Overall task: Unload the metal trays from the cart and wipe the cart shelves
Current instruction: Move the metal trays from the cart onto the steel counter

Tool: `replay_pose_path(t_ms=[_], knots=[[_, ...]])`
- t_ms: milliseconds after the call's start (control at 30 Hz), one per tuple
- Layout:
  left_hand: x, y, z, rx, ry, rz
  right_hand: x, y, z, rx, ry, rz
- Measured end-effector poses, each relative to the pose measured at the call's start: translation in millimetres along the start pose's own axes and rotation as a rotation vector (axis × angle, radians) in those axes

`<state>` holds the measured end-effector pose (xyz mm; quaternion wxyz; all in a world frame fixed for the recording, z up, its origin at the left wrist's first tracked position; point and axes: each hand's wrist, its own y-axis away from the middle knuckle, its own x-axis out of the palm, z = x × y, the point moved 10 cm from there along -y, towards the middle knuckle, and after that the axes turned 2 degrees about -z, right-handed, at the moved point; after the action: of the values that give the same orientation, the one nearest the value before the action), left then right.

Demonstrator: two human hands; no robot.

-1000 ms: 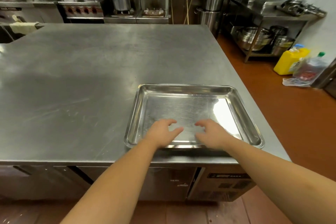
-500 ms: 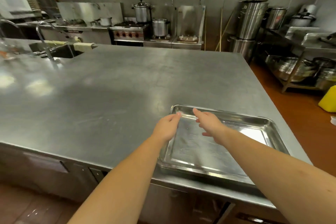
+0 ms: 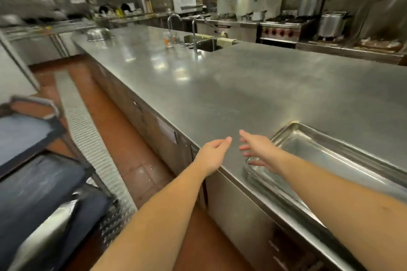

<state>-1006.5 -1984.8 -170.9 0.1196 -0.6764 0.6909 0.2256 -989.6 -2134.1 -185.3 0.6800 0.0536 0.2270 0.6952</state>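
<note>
While both arms reach out over the near edge of the steel surface [image 3: 253, 86], neither hand holds anything. The left hand [image 3: 212, 153] hangs loosely curled, fingers bent and empty, just over the surface's edge. The right hand [image 3: 259, 149] is spread with fingers extended, also empty, its lower fingers at the near corner of the metal tray [image 3: 330, 160]; whether they touch the rim cannot be told. That tray lies flat on the surface, to the right of the right hand and running on beneath the right forearm. Well to the left of the left hand and lower down, the cart [image 3: 39, 182] shows as dark, blurred shelves standing on the red tiled floor [image 3: 141, 174].
</note>
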Motion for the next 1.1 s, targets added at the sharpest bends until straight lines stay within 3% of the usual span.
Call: replay_pose_path(t_ms=[300, 467, 767, 1100], knots=[[-158, 137, 105, -0.207, -0.031, -0.377, 209, 78, 19, -0.078, 0.175, 0.485], [-236, 218, 169, -0.331, 0.006, -0.573, 313, 139, 22, -0.13, 0.26, 0.67], [-324, 315, 259, -0.422, 0.047, -0.691, 460, 211, 5, -0.195, 0.423, 0.817], [-398, 318, 325, -0.38, 0.158, -0.743, 553, 226, 15, -0.26, 0.506, 0.823]])
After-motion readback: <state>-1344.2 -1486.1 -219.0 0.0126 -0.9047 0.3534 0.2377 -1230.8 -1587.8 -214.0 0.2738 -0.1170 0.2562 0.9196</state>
